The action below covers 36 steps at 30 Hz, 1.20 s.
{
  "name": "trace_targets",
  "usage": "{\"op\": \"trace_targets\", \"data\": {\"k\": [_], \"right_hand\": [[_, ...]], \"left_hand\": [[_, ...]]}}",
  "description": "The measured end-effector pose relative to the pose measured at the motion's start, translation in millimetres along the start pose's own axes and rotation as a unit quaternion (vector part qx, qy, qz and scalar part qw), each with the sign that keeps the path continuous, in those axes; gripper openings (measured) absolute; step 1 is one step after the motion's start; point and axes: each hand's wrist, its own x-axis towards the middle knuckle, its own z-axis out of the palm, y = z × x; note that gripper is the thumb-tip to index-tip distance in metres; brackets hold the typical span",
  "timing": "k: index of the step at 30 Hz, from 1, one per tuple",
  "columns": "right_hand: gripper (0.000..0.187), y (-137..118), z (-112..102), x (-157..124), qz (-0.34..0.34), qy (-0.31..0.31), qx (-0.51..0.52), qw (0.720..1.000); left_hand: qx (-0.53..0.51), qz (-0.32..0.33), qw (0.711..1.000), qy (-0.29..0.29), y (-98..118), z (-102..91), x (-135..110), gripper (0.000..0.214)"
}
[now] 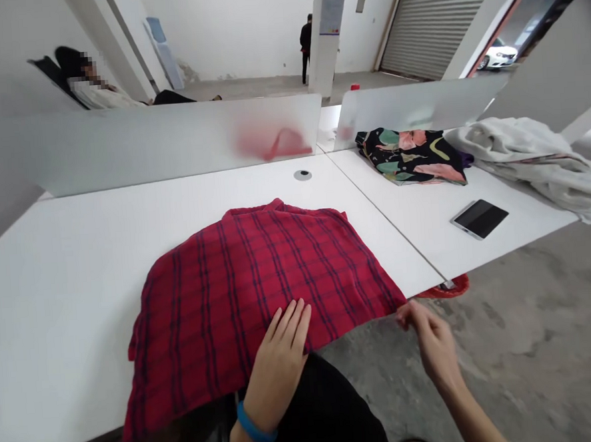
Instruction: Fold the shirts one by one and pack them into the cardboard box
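Observation:
A red plaid shirt point(248, 270) with dark blue lines lies spread on the white desk point(53, 282), its collar toward the far side and its near edge hanging over the desk's front. My left hand point(281, 358), with a blue wristband, rests flat on the shirt near that edge, fingers stretched out. At the shirt's near right corner, my right hand point(430, 336) has its fingers closed in a pinch on the cloth.
A frosted divider point(180, 141) runs along the desk's back. To the right lie a folded patterned garment point(411, 154), a pale bundled cloth point(532, 153) and a dark-screened phone point(480, 220). A red basket point(452, 287) shows below the desk edge. Two people are beyond the divider.

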Motion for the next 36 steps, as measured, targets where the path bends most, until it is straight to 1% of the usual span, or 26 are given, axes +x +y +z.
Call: {"op": "trace_targets", "data": {"k": [1,2,4,5,6,7,8,9,11,13,14,15,17,18,20,22,24,27,29,30,31,32,33,34,35,36], "right_hand": [[0.052,1.3,5.6,-6.0,0.029,-0.062,0.024,0.997],[0.055,1.8,12.7,-11.3,0.063,-0.13,0.055,0.988],[0.058,-0.5,28.5,-19.2,0.126,-0.257,0.134,0.949],[0.059,-3.5,35.7,-21.1,0.146,-0.299,0.177,0.926],[0.059,-7.4,41.4,-21.2,0.161,-0.323,0.22,0.906],[0.059,-11.8,45.4,-19.4,0.175,-0.325,0.26,0.892],[0.057,-16.4,47.6,-15.9,0.192,-0.306,0.297,0.884],[0.054,-21.0,48.2,-10.8,0.213,-0.267,0.329,0.88],[0.043,-29.3,46.4,1.6,0.256,-0.142,0.383,0.876],[0.041,-36.7,44.7,12.7,0.279,-0.02,0.414,0.866],[0.043,-40.2,44.9,16.4,0.281,0.018,0.424,0.861],[0.044,-43.7,46.2,18.5,0.28,0.04,0.433,0.856],[0.044,-50.7,51.3,18.4,0.273,0.054,0.45,0.849],[0.043,-54.3,54.4,17.1,0.271,0.055,0.457,0.846],[0.04,-61.5,59.7,14.3,0.274,0.052,0.465,0.84],[0.038,-68.2,62.1,13.6,0.282,0.043,0.467,0.837],[0.037,-73.7,61.2,15.1,0.284,0.036,0.46,0.841],[0.034,-79.3,56.6,18.4,0.257,0.06,0.439,0.858],[0.033,-83.5,54.7,20.1,0.233,0.085,0.43,0.868],[0.032,-86.6,55.0,21.1,0.221,0.093,0.428,0.871],[0.032,-90.7,56.5,22.5,0.209,0.099,0.428,0.873],[0.031,-96.2,59.4,24.2,0.198,0.103,0.433,0.873],[0.031,-103.1,63.8,26.3,0.184,0.105,0.441,0.872],[0.031,-111.5,69.9,28.5,0.169,0.109,0.452,0.869],[0.031,-121.4,77.9,30.6,0.153,0.111,0.463,0.866],[0.032,-132.3,87.7,31.9,0.134,0.111,0.472,0.864]], "left_hand": [[-0.005,0.0,1.0,-0.002,-3.3,-0.2,-1.0,0.049],[-0.011,0.001,1.0,0.0,-5.7,-0.8,-1.7,0.047],[-0.025,-0.004,1.0,0.008,-7.9,-3.1,-1.8,0.041],[-0.035,-0.008,0.999,0.01,-7.8,-4.9,-1.2,0.04],[-0.045,-0.011,0.999,0.01,-7.4,-7.1,-0.6,0.039],[-0.056,-0.012,0.998,0.008,-6.9,-9.7,-0.3,0.039],[-0.067,-0.013,0.998,0.004,-6.5,-12.6,-0.6,0.039],[-0.079,-0.015,0.997,0.0,-6.1,-15.8,-1.8,0.039],[-0.101,-0.02,0.995,-0.014,-5.5,-22.5,-6.1,0.04],[-0.122,-0.019,0.992,-0.039,-5.5,-29.6,-10.8,0.04],[-0.133,-0.015,0.989,-0.057,-6.2,-33.2,-11.9,0.041],[-0.146,-0.011,0.986,-0.074,-7.6,-37.0,-11.4,0.044],[-0.162,-0.022,0.982,-0.09,-14.2,-43.6,-4.7,0.053],[-0.159,-0.041,0.983,-0.084,-19.5,-45.7,1.2,0.055],[-0.119,-0.106,0.986,-0.046,-33.4,-44.6,15.1,0.052],[-0.059,-0.173,0.983,-0.008,-48.2,-34.7,27.3,0.051],[-0.027,-0.219,0.975,-0.001,-59.5,-18.7,34.3,0.054],[-0.052,-0.242,0.969,-0.017,-66.9,2.8,36.3,0.06],[-0.111,-0.248,0.962,-0.015,-68.3,6.3,34.9,0.061],[-0.158,-0.258,0.953,-0.006,-69.1,3.9,33.2,0.06],[-0.22,-0.276,0.936,0.01,-70.3,-1.2,30.2,0.058],[-0.291,-0.302,0.907,0.036,-72.1,-8.5,25.5,0.056],[-0.366,-0.332,0.866,0.073,-74.5,-17.3,18.6,0.054],[-0.437,-0.364,0.813,0.121,-77.7,-27.1,9.2,0.051],[-0.5,-0.393,0.75,0.18,-81.6,-37.0,-2.7,0.048],[-0.552,-0.417,0.681,0.241,-86.3,-46.4,-16.5,0.046]]}}
